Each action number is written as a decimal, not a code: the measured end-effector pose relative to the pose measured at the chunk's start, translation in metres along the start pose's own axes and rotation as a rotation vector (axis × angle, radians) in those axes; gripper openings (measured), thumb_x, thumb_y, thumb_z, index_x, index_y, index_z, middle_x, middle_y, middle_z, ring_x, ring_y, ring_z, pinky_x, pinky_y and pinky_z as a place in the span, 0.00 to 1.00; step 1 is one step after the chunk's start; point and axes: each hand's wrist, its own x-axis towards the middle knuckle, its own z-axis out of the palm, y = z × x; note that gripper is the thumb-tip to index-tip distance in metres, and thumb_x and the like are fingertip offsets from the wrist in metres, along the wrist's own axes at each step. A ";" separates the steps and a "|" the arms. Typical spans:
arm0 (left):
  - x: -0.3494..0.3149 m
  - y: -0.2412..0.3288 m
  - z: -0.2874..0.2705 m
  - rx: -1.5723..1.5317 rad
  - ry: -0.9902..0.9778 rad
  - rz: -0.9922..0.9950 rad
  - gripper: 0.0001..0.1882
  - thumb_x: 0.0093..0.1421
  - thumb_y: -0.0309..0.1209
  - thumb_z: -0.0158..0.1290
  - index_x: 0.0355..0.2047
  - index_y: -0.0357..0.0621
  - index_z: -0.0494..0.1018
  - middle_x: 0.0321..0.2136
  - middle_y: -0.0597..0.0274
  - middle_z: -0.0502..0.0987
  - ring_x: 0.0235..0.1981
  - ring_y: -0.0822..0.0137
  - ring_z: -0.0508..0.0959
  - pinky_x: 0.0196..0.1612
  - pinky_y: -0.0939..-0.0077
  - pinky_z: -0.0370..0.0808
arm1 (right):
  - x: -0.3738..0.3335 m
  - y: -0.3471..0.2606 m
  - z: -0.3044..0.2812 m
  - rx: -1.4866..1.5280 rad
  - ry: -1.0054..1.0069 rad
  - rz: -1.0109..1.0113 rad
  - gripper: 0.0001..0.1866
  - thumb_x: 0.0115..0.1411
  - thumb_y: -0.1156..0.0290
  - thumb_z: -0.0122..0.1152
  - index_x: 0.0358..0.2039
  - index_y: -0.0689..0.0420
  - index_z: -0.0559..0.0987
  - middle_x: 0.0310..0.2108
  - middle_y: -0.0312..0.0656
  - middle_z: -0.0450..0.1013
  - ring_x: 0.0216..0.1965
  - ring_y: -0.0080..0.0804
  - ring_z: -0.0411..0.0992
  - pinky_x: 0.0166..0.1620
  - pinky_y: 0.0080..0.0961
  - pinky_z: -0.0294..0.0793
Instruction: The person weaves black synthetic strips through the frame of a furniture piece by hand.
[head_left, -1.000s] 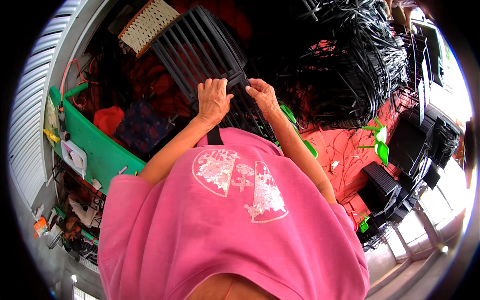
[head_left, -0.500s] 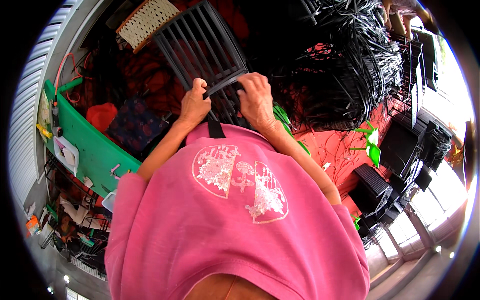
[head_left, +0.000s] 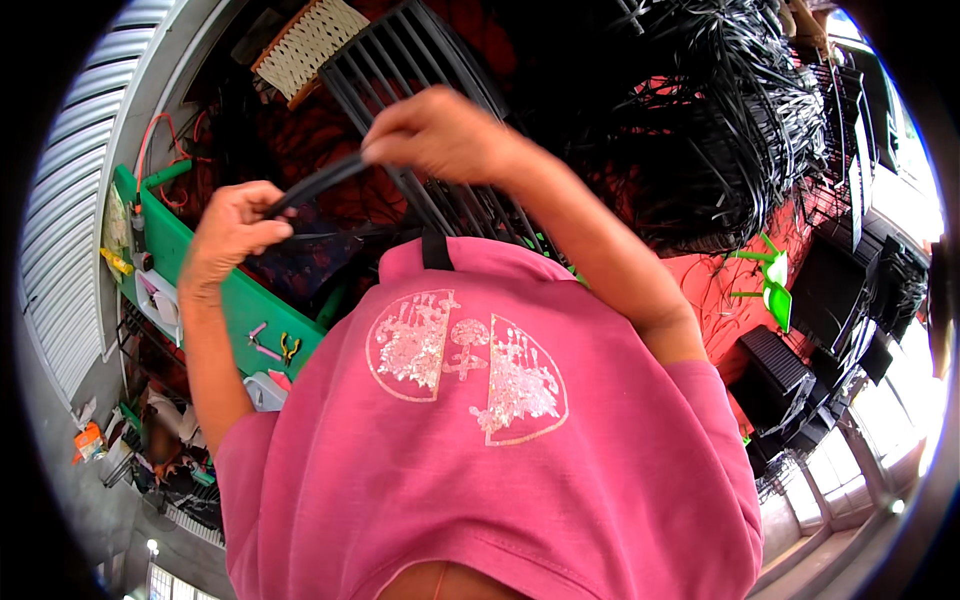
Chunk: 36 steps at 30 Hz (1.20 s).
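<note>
A flat black plastic strip runs between my two hands, off to the left of a black slatted frame. My left hand pinches the strip's lower left end, above the green table. Across the near part of the frame reaches my right hand, slightly blurred, its fingers closed on the strip's other end. A second thin dark length trails from near my left hand toward the frame. The frame's near end lies partly behind my right forearm and my pink shirt.
A large heap of black strips lies at the far right. On the left, the green table carries pliers and a white tray. A cream woven panel sits beyond the frame. A green stool and black woven pieces are at right.
Both hands have moved left, away from the frame's near end, carrying the strip with them. My right arm now crosses over the frame, and the strip is stretched between my hands.
</note>
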 end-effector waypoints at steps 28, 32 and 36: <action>0.048 0.061 0.130 0.694 -0.298 0.556 0.09 0.44 0.29 0.50 0.25 0.35 0.71 0.18 0.45 0.71 0.24 0.46 0.73 0.26 0.58 0.68 | -0.114 -0.051 0.016 -0.137 0.212 0.334 0.32 0.54 0.65 0.61 0.55 0.65 0.61 0.45 0.55 0.68 0.46 0.39 0.69 0.48 0.30 0.68; 0.040 0.063 0.128 0.308 -0.550 0.509 0.09 0.49 0.28 0.50 0.31 0.37 0.71 0.18 0.47 0.69 0.21 0.56 0.71 0.27 0.66 0.67 | -0.143 -0.041 0.000 -0.132 0.113 0.347 0.17 0.54 0.67 0.59 0.41 0.62 0.73 0.27 0.50 0.73 0.29 0.38 0.73 0.33 0.29 0.70; 0.055 0.017 0.087 0.203 -0.589 0.414 0.09 0.53 0.28 0.48 0.27 0.32 0.68 0.17 0.64 0.67 0.22 0.73 0.67 0.27 0.76 0.65 | -0.194 -0.003 -0.050 -0.447 0.345 0.240 0.08 0.53 0.69 0.59 0.29 0.61 0.78 0.23 0.46 0.73 0.22 0.37 0.73 0.26 0.26 0.70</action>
